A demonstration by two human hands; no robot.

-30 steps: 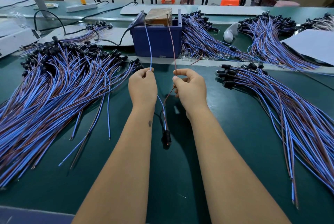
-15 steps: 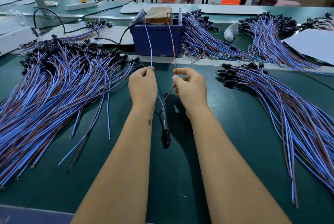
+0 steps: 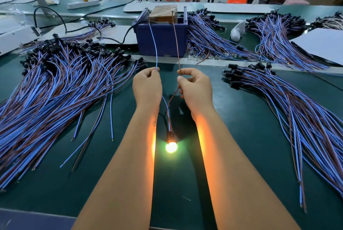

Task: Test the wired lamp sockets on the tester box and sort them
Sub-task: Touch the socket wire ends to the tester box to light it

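Left grip (image 3: 147, 86) pinched the blue lead (image 3: 155, 44); right grip (image 3: 194, 86) pinched the brown lead (image 3: 176, 40), both ends run up to the tester box (image 3: 161, 38) at the bench's far edge. Bulb (image 3: 171, 147), dark half a second earlier, now glowed. Socket (image 3: 170, 135) lay on the bench (image 3: 241, 146) between the forearms, nearer the body than both grips.

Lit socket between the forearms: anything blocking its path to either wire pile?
Nothing visible does. The lit black lamp socket hangs between the forearms, its wires pinched by the left hand and right hand. Bare green mat lies on the way to both the left pile and right pile.
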